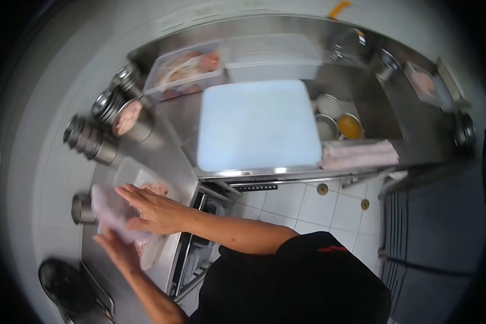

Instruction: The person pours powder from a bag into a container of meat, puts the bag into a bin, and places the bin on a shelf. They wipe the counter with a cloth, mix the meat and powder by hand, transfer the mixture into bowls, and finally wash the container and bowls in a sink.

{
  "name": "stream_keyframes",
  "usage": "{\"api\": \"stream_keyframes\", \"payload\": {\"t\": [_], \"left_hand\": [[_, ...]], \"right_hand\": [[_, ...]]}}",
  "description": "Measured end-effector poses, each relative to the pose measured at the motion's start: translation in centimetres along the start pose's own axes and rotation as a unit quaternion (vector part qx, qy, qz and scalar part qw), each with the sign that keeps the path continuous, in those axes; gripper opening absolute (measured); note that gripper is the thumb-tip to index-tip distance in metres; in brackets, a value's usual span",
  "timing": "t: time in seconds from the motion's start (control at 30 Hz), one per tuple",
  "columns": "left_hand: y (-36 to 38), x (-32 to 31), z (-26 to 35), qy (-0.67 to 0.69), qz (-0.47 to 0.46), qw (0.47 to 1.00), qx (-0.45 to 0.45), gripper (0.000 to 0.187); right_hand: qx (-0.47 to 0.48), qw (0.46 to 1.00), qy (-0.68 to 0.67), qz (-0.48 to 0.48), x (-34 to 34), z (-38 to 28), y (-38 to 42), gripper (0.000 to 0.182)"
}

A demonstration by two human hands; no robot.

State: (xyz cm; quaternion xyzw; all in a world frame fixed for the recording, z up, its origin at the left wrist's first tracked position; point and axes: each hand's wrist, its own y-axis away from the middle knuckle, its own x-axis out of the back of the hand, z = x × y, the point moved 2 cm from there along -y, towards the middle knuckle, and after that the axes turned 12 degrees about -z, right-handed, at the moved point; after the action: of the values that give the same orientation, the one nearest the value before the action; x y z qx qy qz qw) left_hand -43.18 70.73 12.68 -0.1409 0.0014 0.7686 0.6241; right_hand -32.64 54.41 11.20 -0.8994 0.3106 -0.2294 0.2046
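Observation:
A pale pinkish cloth (110,208), smeared by motion, is at my two hands, above the long white plastic container (154,258) on the left counter. My right hand (155,211) reaches across from the right, its fingers stretched out flat along the cloth and its thumb apart. From below, my left hand (120,252) comes up to the cloth's lower edge and grips it, its fingers partly hidden behind the fabric. Pink minced-looking meat (155,189) shows in the container beneath my hands.
A pale blue cutting board (259,127) lies on the steel counter. Behind stand a meat tub (186,67) and a lidded box (272,56). Steel canisters (92,137) line the left wall. Bowls, one holding orange liquid (350,127), sit right of the board beside a folded towel (360,155).

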Motion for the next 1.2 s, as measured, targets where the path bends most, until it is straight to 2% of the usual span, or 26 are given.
{"api": "stream_keyframes", "payload": {"t": [0.03, 0.07, 0.1, 0.17, 0.2, 0.23, 0.3, 0.33, 0.37, 0.4, 0.47, 0.53, 0.57, 0.6, 0.63, 0.67, 0.7, 0.73, 0.77, 0.83, 0.93, 1.03, 1.07, 1.13, 1.17, 1.2], "left_hand": [[-1.0, -2.3, -1.0, -0.057, -0.092, 0.994, 0.014, 0.077], [-1.9, -4.6, -1.9, -0.113, -0.182, 0.977, 0.017, 0.078], [-2.0, -7.2, -0.9, -0.219, -0.218, 0.951, 0.009, 0.074], [-1.9, -11.2, 1.2, -0.42, -0.267, 0.867, -0.011, 0.068], [-2.0, -12.3, 1.3, -0.511, -0.286, 0.811, -0.021, 0.065], [-1.8, -12.3, 1.0, -0.475, -0.265, 0.839, 0.002, 0.061], [0.4, -10.6, 0.3, -0.403, -0.219, 0.887, 0.051, 0.053], [1.3, -9.6, 0.0, -0.404, -0.194, 0.892, 0.062, 0.055], [2.3, -8.3, -0.3, -0.403, -0.166, 0.897, 0.074, 0.056], [3.3, -7.0, -0.7, -0.401, -0.137, 0.902, 0.086, 0.058], [5.9, -3.8, -1.2, -0.376, -0.07, 0.922, 0.055, 0.052], [7.7, -2.8, -0.4, -0.346, 0.002, 0.938, 0.021, 0.04], [8.4, -2.2, -0.1, -0.346, 0.017, 0.938, 0.021, 0.04], [9.2, -1.1, 0.3, -0.349, 0.041, 0.936, 0.017, 0.04], [10.3, 0.0, 1.0, -0.355, 0.077, 0.932, 0.01, 0.04], [10.9, 0.4, 1.8, -0.368, 0.115, 0.923, 0.015, 0.04], [11.1, 0.9, 2.7, -0.388, 0.144, 0.91, 0.022, 0.04], [11.5, 2.5, 3.2, -0.385, 0.168, 0.907, 0.009, 0.04], [11.7, 4.3, 3.6, -0.387, 0.204, 0.899, -0.003, 0.04], [11.6, 8.3, 4.0, -0.379, 0.269, 0.885, -0.02, 0.043], [9.9, 15.6, 2.6, -0.388, 0.328, 0.861, -0.017, 0.053], [7.3, 22.5, -0.7, -0.495, 0.338, 0.794, 0.103, 0.065], [6.2, 24.3, -2.0, -0.535, 0.333, 0.763, 0.145, 0.069], [4.4, 26.0, -3.9, -0.458, 0.279, 0.818, 0.207, 0.068], [3.5, 26.1, -4.0, -0.476, 0.263, 0.811, 0.214, 0.066], [2.7, 25.9, -4.4, -0.494, 0.247, 0.804, 0.222, 0.065]], "right_hand": [[-0.021, 0.999, -0.026, 0.029, 1.2, -0.3, 0.4, 0.071], [-0.003, 0.99, -0.051, 0.131, 3.4, -0.2, 0.6, 0.057], [-0.003, 0.986, -0.041, 0.163, 5.7, 0.1, 0.9, 0.054], [-0.003, 0.976, -0.024, 0.215, 10.0, 1.0, 2.0, 0.048], [0.051, 0.96, 0.028, 0.274, 12.3, -1.0, 2.3, 0.045], [0.101, 0.934, 0.08, 0.333, 14.4, -4.0, 2.3, 0.043], [0.186, 0.9, 0.143, 0.368, 17.6, -8.4, 1.2, 0.045], [0.215, 0.869, 0.2, 0.398, 18.8, -10.0, 0.2, 0.046], [0.242, 0.834, 0.255, 0.425, 19.8, -10.7, -1.1, 0.048], [0.248, 0.828, 0.273, 0.423, 20.8, -10.3, -2.7, 0.048], [0.259, 0.816, 0.303, 0.418, 22.3, -8.7, -6.3, 0.048], [0.084, 0.872, 0.334, 0.347, 22.7, -4.5, -9.3, 0.048], [0.025, 0.883, 0.335, 0.328, 22.1, -0.3, -10.2, 0.049], [-0.109, 0.898, 0.371, 0.212, 21.2, 3.2, -10.1, 0.046], [-0.241, 0.858, 0.454, -0.004, 20.0, 4.6, -9.9, 0.043], [-0.245, 0.891, 0.373, -0.086, 18.5, 6.9, -9.8, 0.044], [-0.227, 0.914, 0.326, -0.083, 16.7, 7.9, -8.9, 0.044], [-0.163, 0.927, 0.332, -0.066, 14.8, 8.7, -7.8, 0.042], [-0.209, 0.926, 0.294, -0.109, 13.0, 8.1, -7.5, 0.04], [-0.061, 0.952, 0.292, -0.061, 8.3, 6.5, -6.3, 0.033], [0.009, 0.942, 0.285, -0.175, 1.5, 4.9, -6.1, 0.032], [-0.011, 0.931, 0.281, -0.231, -4.3, 6.6, -5.9, 0.037], [-0.09, 0.912, 0.279, -0.285, -6.0, 8.6, -5.6, 0.05], [-0.221, 0.882, 0.294, -0.296, -7.3, 9.9, -4.8, 0.062], [-0.287, 0.861, 0.299, -0.294, -7.6, 10.5, -4.7, 0.068], [-0.241, 0.872, 0.294, -0.308, -7.5, 10.9, -4.7, 0.084]]}}
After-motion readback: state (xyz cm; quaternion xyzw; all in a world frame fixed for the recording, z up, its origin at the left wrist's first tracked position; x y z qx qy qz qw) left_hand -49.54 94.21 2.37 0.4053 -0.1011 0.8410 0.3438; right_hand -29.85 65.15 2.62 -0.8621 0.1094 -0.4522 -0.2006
